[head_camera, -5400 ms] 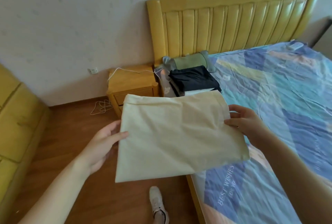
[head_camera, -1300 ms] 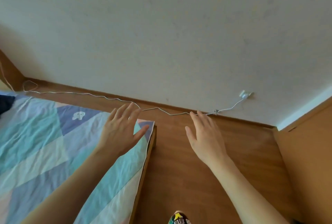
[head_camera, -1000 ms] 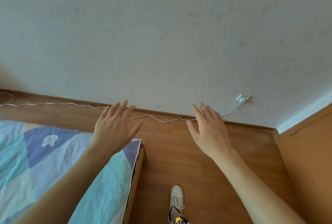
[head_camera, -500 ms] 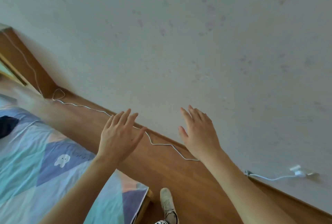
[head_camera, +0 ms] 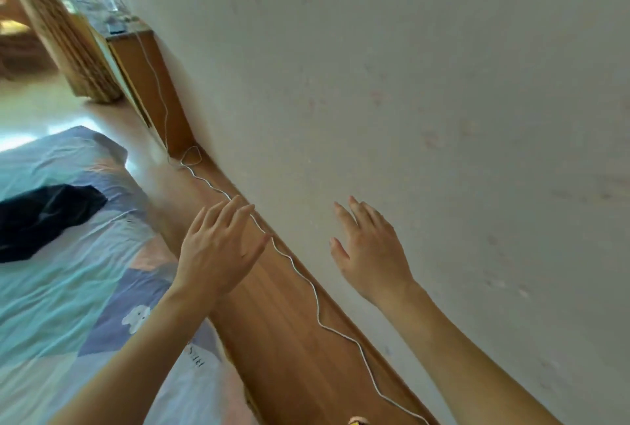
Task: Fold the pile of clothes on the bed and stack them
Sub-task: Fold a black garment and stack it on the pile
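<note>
Both your hands are empty w/ fingers straight, left hand (head_camera: 218,250) and right hand (head_camera: 370,250) out over the floor, so go for the dark garment (head_camera: 44,216) crumpled on the bed (head_camera: 68,305) to your left — prob soft, light, floppy, so pinch it at two edge corners.

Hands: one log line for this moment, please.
left hand open, empty | right hand open, empty | dark garment unfolded on bed | white cord along floor
</note>
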